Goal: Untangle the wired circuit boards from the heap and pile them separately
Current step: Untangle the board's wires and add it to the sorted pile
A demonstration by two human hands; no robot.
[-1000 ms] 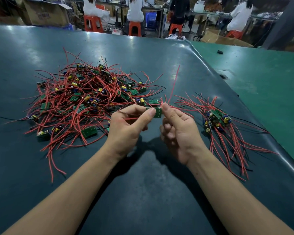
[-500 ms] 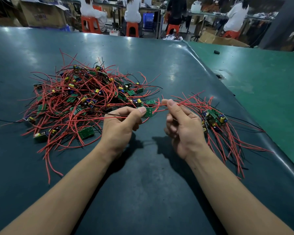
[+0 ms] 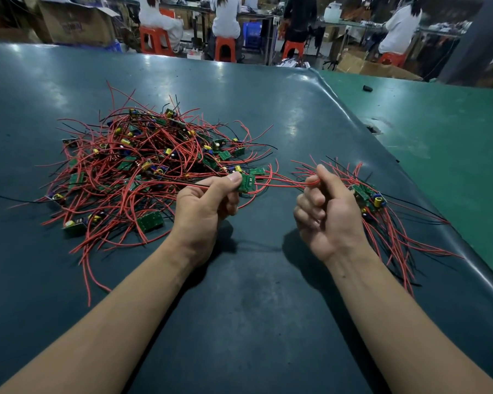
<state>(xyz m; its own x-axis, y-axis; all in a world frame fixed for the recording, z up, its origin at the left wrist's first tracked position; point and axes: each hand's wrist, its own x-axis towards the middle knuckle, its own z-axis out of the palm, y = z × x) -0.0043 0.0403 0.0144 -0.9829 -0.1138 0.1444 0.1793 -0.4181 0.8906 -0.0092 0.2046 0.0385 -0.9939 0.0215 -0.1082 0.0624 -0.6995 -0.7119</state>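
A tangled heap (image 3: 143,169) of small green circuit boards with red and black wires lies on the dark table's left half. My left hand (image 3: 205,206) pinches one green board (image 3: 246,184) at the heap's right edge. That board's red wires (image 3: 282,183) stretch rightward to my right hand (image 3: 325,211), which pinches them between thumb and forefinger. Behind my right hand sits a smaller separate pile (image 3: 379,206) of boards, its red wires fanning toward the table's right edge.
The dark table (image 3: 239,308) has a rounded right edge beside a green surface (image 3: 439,132) carrying a small black object (image 3: 367,88). Several people sit on orange stools (image 3: 225,49) at benches beyond, with cardboard boxes (image 3: 77,24).
My hands have drawn apart. The right hand slid rightward along the red wires, which are now stretched out, while the left keeps the board near the heap.
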